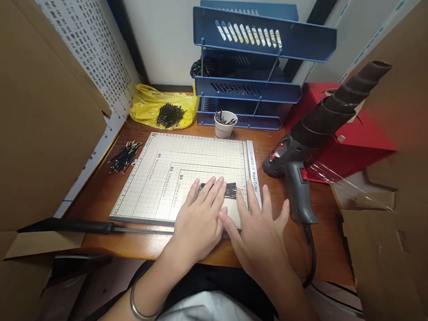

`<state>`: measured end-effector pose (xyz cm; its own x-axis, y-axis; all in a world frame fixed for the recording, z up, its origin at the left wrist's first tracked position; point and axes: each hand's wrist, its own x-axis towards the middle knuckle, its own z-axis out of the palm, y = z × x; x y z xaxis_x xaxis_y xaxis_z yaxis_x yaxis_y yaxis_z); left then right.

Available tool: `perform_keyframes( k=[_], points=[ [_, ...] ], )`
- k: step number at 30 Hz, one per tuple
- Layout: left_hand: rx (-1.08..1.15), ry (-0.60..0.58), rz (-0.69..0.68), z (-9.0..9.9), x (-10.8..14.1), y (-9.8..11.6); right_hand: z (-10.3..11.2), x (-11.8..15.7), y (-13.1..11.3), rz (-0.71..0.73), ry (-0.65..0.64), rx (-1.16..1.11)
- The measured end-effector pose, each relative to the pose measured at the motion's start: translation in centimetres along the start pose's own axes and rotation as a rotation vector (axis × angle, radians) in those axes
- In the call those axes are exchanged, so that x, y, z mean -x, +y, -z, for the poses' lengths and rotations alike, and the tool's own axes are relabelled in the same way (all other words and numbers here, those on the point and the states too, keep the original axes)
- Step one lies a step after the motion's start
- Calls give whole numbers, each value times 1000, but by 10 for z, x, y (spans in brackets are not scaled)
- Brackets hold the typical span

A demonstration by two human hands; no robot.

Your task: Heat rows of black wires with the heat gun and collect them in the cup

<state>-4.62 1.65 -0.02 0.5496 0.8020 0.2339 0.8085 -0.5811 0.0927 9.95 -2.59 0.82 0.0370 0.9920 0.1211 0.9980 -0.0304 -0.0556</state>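
A row of thin black pieces lies side by side on the white gridded paper cutter board. My left hand rests flat over the left part of the row, its fingers stretched forward and covering some pieces. At the row's right end, my right hand lies with spread fingers on the board and its right edge strip, the thumb meeting the left hand. Whether any piece is under the right fingertips is hidden. The cutter's black handle extends along the front edge to the left.
Loose dark pieces lie left of the board. Behind it are a yellow bag with a black pile, a paper cup of black pieces and blue trays. A heat gun and red box stand right; cardboard flanks the table.
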Motion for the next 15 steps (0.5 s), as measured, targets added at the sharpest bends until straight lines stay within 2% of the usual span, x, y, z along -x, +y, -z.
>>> perform_keyframes(
  k=[8,15],
  points=[
    [-17,-1,-7,-2,1,0,2,7,-4,85,5,-33],
    [-1,-2,-8,-1,1,0,-1,7,0,55,33,5]
  ],
)
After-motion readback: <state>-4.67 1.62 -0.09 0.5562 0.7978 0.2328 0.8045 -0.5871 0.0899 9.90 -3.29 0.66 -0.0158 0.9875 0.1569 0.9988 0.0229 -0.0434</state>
